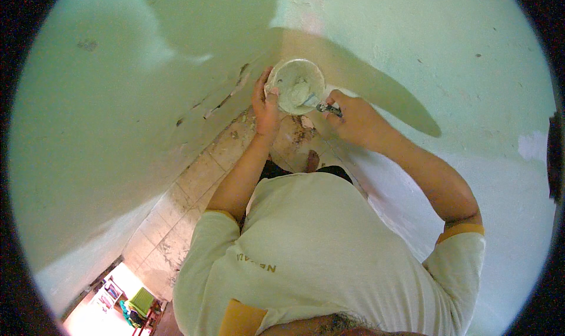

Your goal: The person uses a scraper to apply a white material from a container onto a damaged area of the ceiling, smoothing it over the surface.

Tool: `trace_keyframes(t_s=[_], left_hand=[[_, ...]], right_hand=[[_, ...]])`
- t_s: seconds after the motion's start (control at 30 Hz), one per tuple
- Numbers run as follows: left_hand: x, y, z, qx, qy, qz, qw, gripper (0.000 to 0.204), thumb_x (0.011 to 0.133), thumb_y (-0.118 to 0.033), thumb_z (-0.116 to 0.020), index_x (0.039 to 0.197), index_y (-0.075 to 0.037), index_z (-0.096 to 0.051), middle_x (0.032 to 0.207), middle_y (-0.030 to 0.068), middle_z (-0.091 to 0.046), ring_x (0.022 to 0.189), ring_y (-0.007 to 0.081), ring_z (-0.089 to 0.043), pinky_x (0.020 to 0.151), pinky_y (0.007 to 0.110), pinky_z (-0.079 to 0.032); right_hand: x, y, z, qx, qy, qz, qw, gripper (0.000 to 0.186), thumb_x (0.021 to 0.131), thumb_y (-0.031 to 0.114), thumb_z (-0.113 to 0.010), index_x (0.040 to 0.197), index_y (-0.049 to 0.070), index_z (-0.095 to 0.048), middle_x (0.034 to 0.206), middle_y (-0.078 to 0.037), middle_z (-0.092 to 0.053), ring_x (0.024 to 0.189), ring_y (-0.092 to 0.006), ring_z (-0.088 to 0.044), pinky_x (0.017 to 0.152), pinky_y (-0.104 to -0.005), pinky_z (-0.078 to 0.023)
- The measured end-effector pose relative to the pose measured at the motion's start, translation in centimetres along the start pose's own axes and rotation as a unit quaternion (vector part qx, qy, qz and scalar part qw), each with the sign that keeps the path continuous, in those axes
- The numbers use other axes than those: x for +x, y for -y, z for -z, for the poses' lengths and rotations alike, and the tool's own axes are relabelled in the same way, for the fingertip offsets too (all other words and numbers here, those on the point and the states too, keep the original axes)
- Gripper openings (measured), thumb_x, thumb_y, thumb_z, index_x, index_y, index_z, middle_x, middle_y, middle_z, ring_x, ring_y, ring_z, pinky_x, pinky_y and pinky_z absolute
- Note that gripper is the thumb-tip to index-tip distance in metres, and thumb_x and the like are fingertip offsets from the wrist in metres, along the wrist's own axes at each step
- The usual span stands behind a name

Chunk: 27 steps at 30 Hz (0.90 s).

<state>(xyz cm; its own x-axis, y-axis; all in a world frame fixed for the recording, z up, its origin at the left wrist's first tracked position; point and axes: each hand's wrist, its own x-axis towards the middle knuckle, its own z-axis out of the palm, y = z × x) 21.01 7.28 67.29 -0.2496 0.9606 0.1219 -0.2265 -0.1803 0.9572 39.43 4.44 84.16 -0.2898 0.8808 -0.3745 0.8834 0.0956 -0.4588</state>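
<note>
Two walls take up most of the frame: left wall [106, 147] green over most of its area, right wall [465, 71] green up top and pale bluish-white toward the lower right. They meet near top center, with dark shadows across both. Next biggest is the person's pale shirt [335, 230], mustard trim at the sleeves, filling the bottom center. Stained tile floor [188, 186] runs from center to lower left, ending near a bright opening [88, 312] with a green chair-like item [141, 302] in it. Right hand [356, 118], just right of center, is curled tight around a dark tool handle [329, 108]. Round whitish tub [313, 74] sits upper center, held up off the floor, mouth facing the camera. Left hand [266, 103] clasps the tub's left side — fingers outside, thumb by the rim, partly spread to fit the curve. Inside the tub: pale greenish paste [299, 90], lumped mid-bottom. Tool's light blade [311, 100] is in the tub's lower right, by the paste — can't tell how deep. Dark crack [226, 100] in the left wall, left of the tub.
</note>
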Motion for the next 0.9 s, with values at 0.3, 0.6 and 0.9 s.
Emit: trace_keyframes(t_s=[0.3,0.6,0.9], left_hand=[[-0.2,2.0,0.5,0.08,-0.002,-0.03,0.996,0.049,0.09,-0.012,-0.054,0.136,0.003,-0.049,0.137,0.0159,-0.053,0.126,0.0264,-0.051,0.108,0.038,-0.036],[-0.1,4.0,1.6,-0.102,-0.001,0.078,0.992,0.052,0.09,-0.015,-0.047,0.14,0.002,-0.044,0.136,0.016,-0.053,0.125,0.0267,-0.051,0.108,0.037,-0.038],[1.0,4.0,1.8,-0.136,0.004,0.149,0.979,0.051,0.094,-0.022,-0.05,0.139,0.001,-0.046,0.135,0.0147,-0.053,0.124,0.0248,-0.051,0.107,0.037,-0.039]], right_hand=[[-0.1,-1.3,-5.7,0.201,-0.055,-0.103,0.973,0.037,0.091,0.032,-0.061,0.112,0.002,-0.056,0.087,-0.018,-0.067,0.077,-0.028,-0.064,0.071,-0.0401,-0.05],[0.4,-0.1,0.0,0.279,0.041,-0.175,0.943,0.033,0.092,0.032,-0.061,0.11,0.004,-0.058,0.079,-0.012,-0.063,0.071,-0.0225,-0.059,0.064,-0.0366,-0.048],[0.0,5.4,3.2,-0.17,0.014,0.05,0.984,0.027,0.087,0.022,-0.061,0.107,0.005,-0.06,0.093,-0.025,-0.066,0.09,-0.0453,-0.063,0.08,-0.0514,-0.051]])
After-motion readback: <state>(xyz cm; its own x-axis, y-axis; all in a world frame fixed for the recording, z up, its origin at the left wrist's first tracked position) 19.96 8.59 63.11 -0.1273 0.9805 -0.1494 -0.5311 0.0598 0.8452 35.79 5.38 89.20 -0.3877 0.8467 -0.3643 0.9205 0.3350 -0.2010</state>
